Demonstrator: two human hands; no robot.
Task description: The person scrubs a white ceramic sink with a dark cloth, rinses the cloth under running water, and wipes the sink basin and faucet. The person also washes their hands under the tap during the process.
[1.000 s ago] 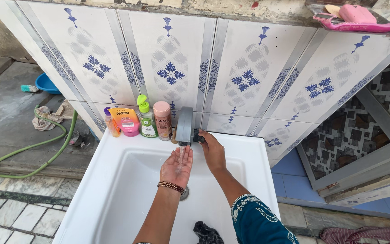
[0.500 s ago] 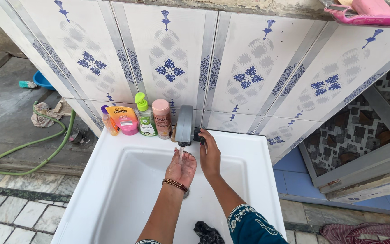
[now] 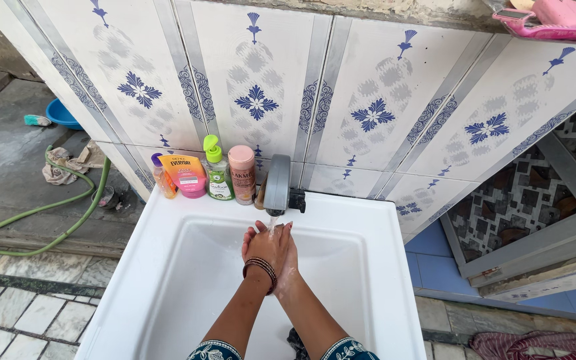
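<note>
On the far left, a green hose [image 3: 41,213] lies curled on the wet concrete floor, with a blue basin [image 3: 63,113] further behind it. At the back edge of the white sink [image 3: 168,267], four containers stand in a row against the tiled wall [image 3: 368,100]: a small orange bottle [image 3: 162,177], an orange and pink tube [image 3: 185,175], a green pump bottle [image 3: 217,171] and a pink bottle [image 3: 241,175]. Just beside them is the grey tap [image 3: 277,185], and a thin stream of water [image 3: 272,225] falls from it.

Directly under the stream, the left hand [image 3: 263,245] and the right hand [image 3: 287,257] are pressed together, the left one lying over the right (a beaded bracelet [image 3: 260,268] sits on the left wrist). Both hands are flat and grip nothing; fingers point to the tap.

The step in hand seems to be rinsing and rubbing the hands. I judge the next move calls for turning the palms so water reaches all sides.

At the upper right, a pink tray [image 3: 548,27] rests on the wall ledge.
</note>
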